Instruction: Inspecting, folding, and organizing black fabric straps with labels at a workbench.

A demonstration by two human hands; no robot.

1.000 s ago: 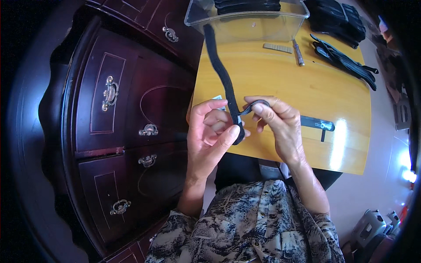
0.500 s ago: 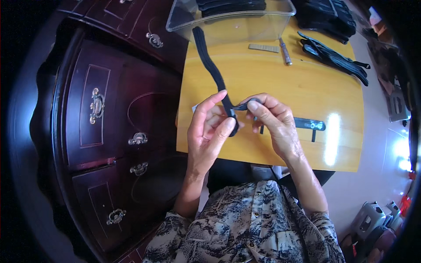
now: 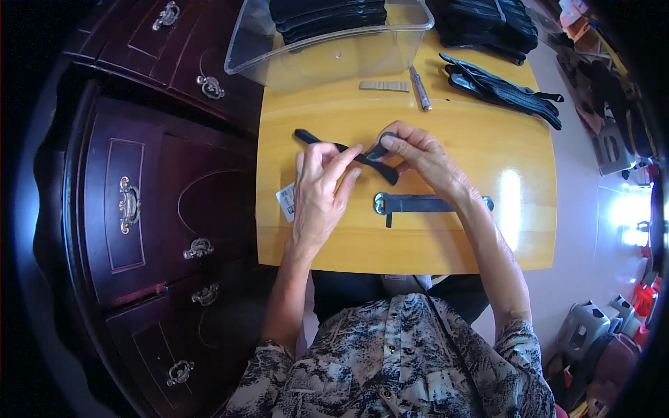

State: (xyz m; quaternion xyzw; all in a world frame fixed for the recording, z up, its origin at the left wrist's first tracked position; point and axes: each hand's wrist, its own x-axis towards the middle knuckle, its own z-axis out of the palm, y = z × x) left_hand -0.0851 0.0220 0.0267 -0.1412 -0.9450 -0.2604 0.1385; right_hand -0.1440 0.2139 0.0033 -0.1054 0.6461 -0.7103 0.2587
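A narrow black strap (image 3: pixel 385 170) stretches slantwise between my hands, above the yellow table. My left hand (image 3: pixel 322 184) has bent fingers across the strap's middle, with the index finger and thumb on either side of it. Between its thumb and index finger, my right hand (image 3: pixel 421 155) pinches a short black end or flap of the strap, raised above the rest. Partly under my right forearm, a second dark strap (image 3: pixel 425 203) with rounded ends and a short tab lies flat. Beside my left wrist is a white printed label (image 3: pixel 286 202).
A clear plastic bin (image 3: pixel 327 59) at the back holds stacked black straps (image 3: pixel 327 17). Right of it are a screwdriver-like tool (image 3: pixel 421 90), a tan ribbed strip (image 3: pixel 385 86), a black bundle (image 3: pixel 505 90) and a black pile (image 3: pixel 484 28). Dark wooden drawers (image 3: pixel 139 202) flank the left.
The strap has swung from nearly upright to a flatter slant. My left hand has turned, bringing its back more into view. The head view has shifted, uncovering the label and more of the second strap.
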